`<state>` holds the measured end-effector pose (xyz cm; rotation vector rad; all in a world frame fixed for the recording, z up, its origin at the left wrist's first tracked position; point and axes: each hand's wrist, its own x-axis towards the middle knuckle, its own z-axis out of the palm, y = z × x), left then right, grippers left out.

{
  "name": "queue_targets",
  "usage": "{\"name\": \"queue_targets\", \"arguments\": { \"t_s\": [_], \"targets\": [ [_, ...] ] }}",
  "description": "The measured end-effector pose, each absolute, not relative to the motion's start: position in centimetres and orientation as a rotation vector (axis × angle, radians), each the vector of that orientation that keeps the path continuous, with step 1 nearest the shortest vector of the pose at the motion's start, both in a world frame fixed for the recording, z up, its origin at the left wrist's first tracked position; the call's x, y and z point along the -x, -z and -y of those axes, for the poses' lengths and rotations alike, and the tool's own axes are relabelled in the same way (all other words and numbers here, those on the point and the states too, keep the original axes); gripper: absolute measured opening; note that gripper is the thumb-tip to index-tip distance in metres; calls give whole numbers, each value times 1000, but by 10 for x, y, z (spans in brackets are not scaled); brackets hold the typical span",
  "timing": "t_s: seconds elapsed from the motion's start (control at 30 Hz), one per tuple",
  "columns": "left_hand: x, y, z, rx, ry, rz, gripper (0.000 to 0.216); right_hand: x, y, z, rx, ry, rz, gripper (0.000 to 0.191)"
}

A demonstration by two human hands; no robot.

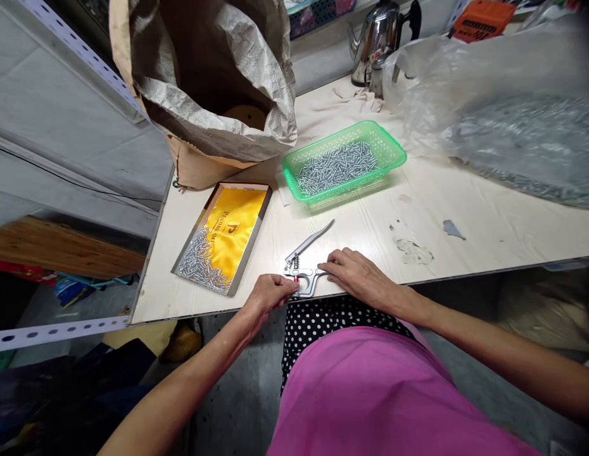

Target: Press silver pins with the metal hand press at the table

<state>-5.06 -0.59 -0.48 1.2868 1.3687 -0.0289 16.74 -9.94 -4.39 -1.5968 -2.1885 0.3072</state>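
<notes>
Silver hand pliers [310, 273], like snap-fastener pliers, lie near the table's front edge. They have a coil spring, a small red part and one long handle raised toward the back. My left hand [272, 292] pinches thumb and fingertips together at the red part; whatever is between them is hidden. On the right side, my right hand [356, 272] grips the end of the lower handle with its fingertips. To the left lies a shallow box [261, 225] with a yellow satin lining and a heap of small shiny metal pieces [199, 261] at its near left corner.
A green plastic basket [394, 152] holds many small metal pieces. Behind the box stands a large open paper sack [204, 168]. At the back are a steel kettle [377, 38] and an orange box [482, 20]. A clear plastic bag [522, 139] of metal pieces lies at right.
</notes>
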Motion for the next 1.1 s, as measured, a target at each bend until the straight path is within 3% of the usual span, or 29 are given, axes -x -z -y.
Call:
{"name": "queue_targets", "arguments": {
  "t_s": [0.6,0.83,1.1],
  "targets": [
    [43,-2,-7,-1420,226,-1335,36,-165,42,100,1648,-184,2254,24],
    [44,-4,-12,-1127,275,-1346,29,-164,42,100,1667,-168,2257,22],
    [46,-4,-4,-1185,254,-1435,27,-164,43,99,1679,-190,2245,21]
  ]
}}
